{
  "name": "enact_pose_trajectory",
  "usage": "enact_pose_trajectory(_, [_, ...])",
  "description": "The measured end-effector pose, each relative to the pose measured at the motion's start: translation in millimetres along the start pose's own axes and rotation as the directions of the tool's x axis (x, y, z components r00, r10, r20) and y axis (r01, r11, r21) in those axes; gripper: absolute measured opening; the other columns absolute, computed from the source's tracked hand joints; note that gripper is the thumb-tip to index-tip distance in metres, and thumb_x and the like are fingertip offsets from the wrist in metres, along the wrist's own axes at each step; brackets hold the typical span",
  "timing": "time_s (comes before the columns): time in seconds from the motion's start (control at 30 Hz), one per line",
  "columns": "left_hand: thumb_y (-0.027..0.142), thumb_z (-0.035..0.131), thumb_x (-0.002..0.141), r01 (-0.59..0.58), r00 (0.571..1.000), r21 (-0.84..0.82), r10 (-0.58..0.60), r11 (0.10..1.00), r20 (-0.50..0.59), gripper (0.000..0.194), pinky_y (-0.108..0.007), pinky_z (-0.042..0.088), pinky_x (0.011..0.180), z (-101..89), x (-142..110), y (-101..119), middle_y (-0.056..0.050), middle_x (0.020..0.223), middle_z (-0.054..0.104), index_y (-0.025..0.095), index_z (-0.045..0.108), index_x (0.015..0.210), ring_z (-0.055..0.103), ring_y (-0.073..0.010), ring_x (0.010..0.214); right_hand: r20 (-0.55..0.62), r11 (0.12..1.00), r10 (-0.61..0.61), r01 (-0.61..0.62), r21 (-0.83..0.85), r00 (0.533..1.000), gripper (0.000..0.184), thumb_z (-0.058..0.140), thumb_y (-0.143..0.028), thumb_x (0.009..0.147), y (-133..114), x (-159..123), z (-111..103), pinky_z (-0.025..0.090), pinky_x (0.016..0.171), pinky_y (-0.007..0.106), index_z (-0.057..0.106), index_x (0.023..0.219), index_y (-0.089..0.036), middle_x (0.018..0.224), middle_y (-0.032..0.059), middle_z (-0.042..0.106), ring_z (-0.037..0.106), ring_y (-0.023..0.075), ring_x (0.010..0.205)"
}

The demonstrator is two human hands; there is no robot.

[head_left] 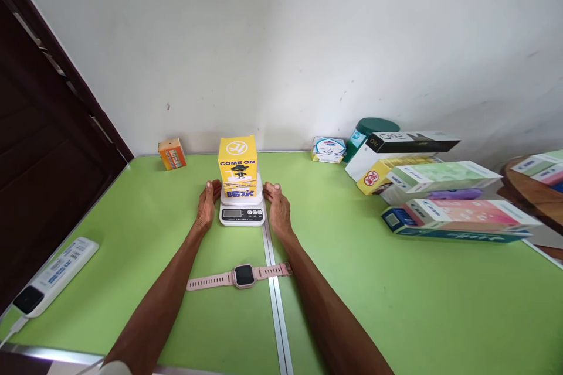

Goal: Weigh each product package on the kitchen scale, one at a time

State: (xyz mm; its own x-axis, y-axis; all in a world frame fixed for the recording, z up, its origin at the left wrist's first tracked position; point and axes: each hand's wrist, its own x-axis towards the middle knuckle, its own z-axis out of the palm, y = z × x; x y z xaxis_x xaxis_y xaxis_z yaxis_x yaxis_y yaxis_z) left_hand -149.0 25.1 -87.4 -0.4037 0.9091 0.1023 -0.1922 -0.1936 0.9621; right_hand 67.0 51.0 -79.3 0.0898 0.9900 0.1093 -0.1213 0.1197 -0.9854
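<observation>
A yellow box point(238, 170) printed "COME ON" stands on a white digital kitchen scale point(242, 216). The scale's display and buttons face me. Just left of the scale rests my left hand point(207, 205), fingers extended and pointing away, holding nothing. On the other side, my right hand point(278, 208) is held edge-down close to the scale with its fingers stretched out, also holding nothing. Whether either hand touches the scale I cannot tell. Between my forearms lies a smartwatch point(244, 275) with a pink strap, spread flat on the green table point(334, 293).
A small orange box point(172, 154) and a white-blue box point(328, 149) stand near the wall. Behind the stacked cartons point(461, 214) at right is a green-lidded container point(373, 126). A white power strip point(61, 275) with a cable lies left. A metal seam point(276, 304) crosses the table.
</observation>
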Motion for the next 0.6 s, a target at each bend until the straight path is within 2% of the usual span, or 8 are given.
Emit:
enact_pose_trajectory(0.33, [0.100,0.068,0.080,-0.004,1.000,0.006,0.004,1.000,0.024,0.099,-0.063,0.050,0.129,1.7,-1.8,2.5,-0.024,0.135,0.082,0.012,0.080,0.123,0.070,-0.0444,0.144,0.013,1.000,-0.008,0.008,-0.014,1.000,0.104,0.040,-0.108,0.086,-0.9,0.5,-0.5,0.055,0.122,0.059,0.084,0.119,-0.020,0.133,0.0212,0.083,0.079,0.0374,0.125])
enact_pose_trajectory(0.6, [0.095,0.069,0.084,-0.027,0.999,0.025,0.026,0.999,0.039,0.092,-0.062,0.050,0.129,1.0,-2.7,2.1,-0.022,0.136,0.082,0.013,0.080,0.125,0.069,-0.0435,0.145,0.013,0.999,-0.021,0.022,-0.038,1.000,0.099,0.038,-0.105,0.089,-1.5,-1.0,-0.3,0.055,0.121,0.058,0.083,0.119,-0.023,0.132,0.0189,0.083,0.078,0.0364,0.125])
